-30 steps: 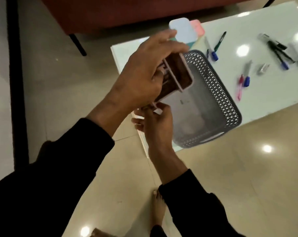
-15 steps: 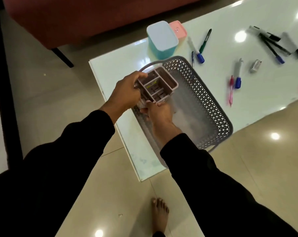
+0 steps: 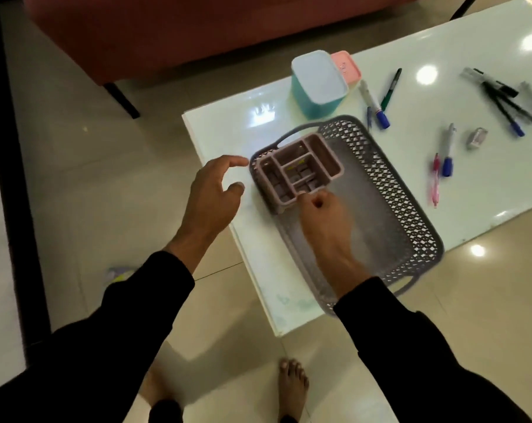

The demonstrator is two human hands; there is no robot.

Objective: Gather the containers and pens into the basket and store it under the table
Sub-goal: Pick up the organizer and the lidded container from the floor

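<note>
A grey perforated basket [image 3: 392, 190] lies on the white table [image 3: 484, 184]. A pink compartment organiser [image 3: 298, 169] stands upright in its far left corner. My right hand [image 3: 322, 215] pinches the organiser's near rim. My left hand [image 3: 212, 196] hovers just left of the basket, fingers apart, holding nothing. Beyond the basket stand a teal container with a pale lid [image 3: 318, 83] and a pink container [image 3: 347, 67] behind it. Several pens and markers lie loose on the table: a blue-capped marker [image 3: 374, 103], a green pen [image 3: 391, 88], a pink pen [image 3: 435, 181], black markers [image 3: 502, 99].
A small silver object [image 3: 476, 137] lies among the pens. A red sofa [image 3: 197, 29] with dark legs stands behind the table. Glossy tiled floor [image 3: 106, 184] surrounds it, my bare feet [image 3: 292, 389] by the table's near corner. A dark strip runs along the left.
The organiser went from held up in both hands down into the basket's far left corner. My left hand has let go and drawn away to the left.
</note>
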